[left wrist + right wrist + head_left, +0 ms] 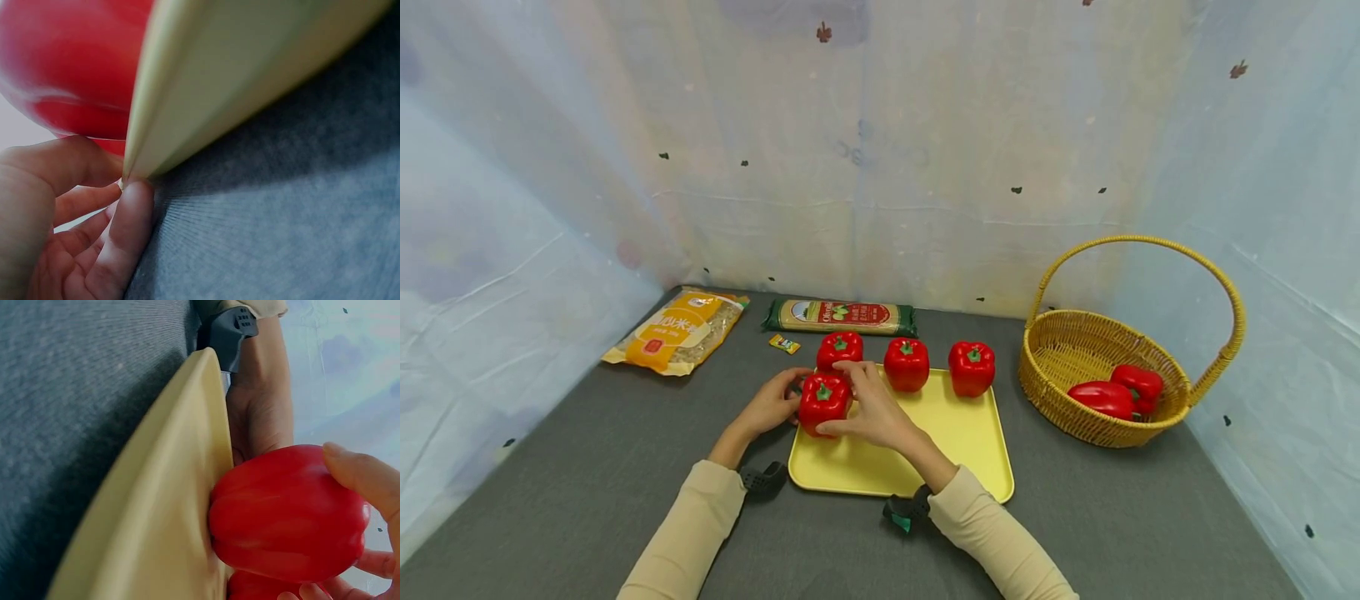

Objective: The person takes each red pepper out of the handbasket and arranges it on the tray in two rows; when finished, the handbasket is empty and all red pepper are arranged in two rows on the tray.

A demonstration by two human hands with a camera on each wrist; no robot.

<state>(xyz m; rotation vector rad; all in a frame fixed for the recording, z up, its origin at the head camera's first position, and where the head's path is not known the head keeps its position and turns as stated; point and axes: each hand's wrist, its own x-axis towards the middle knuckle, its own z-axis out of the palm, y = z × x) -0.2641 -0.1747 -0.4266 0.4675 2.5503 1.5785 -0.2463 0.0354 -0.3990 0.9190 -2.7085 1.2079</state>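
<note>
A glossy red bell pepper (pixel 824 402) with a green stem stands at the left side of the yellow tray (pixel 951 442). My right hand (pixel 876 410) grips it, thumb in front and fingers behind, as the right wrist view shows too. At the tray's left edge, my left hand (pixel 772 403) pinches the rim between thumb and finger, seen close in the left wrist view. Behind the held pepper is another red bell pepper (pixel 839 347), partly hidden. Two more, a middle pepper (pixel 907 367) and a right pepper (pixel 972 371), stand along the tray's far side.
To the right stands a wicker basket (pixel 1037 383) with a tall handle and red peppers (pixel 1105 398) inside. A spaghetti pack (pixel 842 317) lies at the back, near a small yellow packet (pixel 785 343). At far left is a bag of grain (pixel 679 332). Pale curtains enclose the grey table.
</note>
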